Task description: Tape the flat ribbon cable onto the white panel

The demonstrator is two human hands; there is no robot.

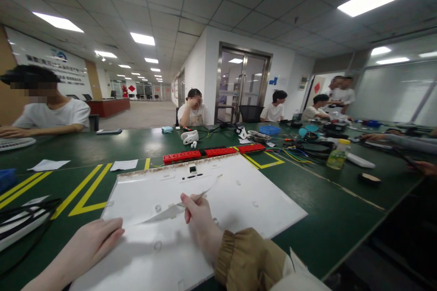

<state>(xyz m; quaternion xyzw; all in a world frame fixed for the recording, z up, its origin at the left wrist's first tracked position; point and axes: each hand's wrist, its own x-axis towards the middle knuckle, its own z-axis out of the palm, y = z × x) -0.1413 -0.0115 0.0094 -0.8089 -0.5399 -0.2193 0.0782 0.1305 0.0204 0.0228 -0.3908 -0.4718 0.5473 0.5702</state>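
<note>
One brown sleeve (252, 259), gathered at the cuff, is cut off by the lower edge. A thin, pale, pointed film (165, 213) is pinched by thumb and finger of the right hand (200, 218), over a smooth white panel (246, 216). The left hand (92, 241) is placed at the film's left end; its grip cannot be told. Beyond, red strips (180, 157) are lined up, their markings illegible.

Right hand (200, 213) pinching strip (167, 213), white panel (252, 207) beneath

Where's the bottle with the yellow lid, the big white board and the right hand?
Bottle (337, 156): head view, on its see-through body.
White board (239, 204): head view, on its bare top.
Right hand (199, 216): head view, on its middle.
</note>
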